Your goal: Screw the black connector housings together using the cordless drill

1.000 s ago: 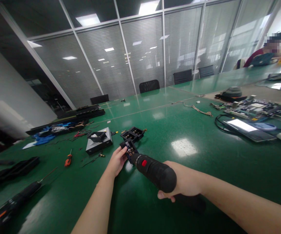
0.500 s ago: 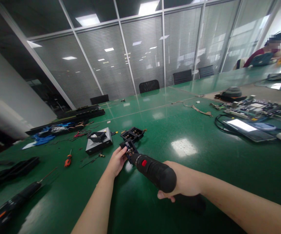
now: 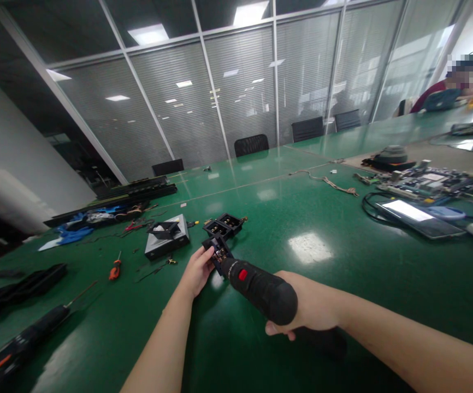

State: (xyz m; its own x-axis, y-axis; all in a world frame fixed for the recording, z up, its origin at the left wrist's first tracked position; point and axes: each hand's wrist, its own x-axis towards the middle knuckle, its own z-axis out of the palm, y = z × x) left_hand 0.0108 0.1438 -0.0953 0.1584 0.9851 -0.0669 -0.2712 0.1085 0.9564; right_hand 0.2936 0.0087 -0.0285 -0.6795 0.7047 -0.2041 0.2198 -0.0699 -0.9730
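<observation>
My right hand [image 3: 297, 300] is closed around the grip of a black cordless screwdriver [image 3: 261, 289] with a red button on its body. Its front end points down at a small black frame-like part [image 3: 217, 252] with metal pieces inside; the bit's tip cannot be made out. My left hand [image 3: 199, 270] grips that black part at its left side, the thumb on top. Just beyond it, two joined black square frames [image 3: 225, 224] with brass-coloured contacts inside lie on the green table [image 3: 253, 349].
To the left are a grey box [image 3: 166, 240] with a black bracket on top, an orange screwdriver [image 3: 115, 268] and a long black power tool [image 3: 23, 344]. Blue gloves [image 3: 72, 232] lie farther back. On the right are a phone [image 3: 417, 215] and a circuit board [image 3: 429, 180]. A person sits far right.
</observation>
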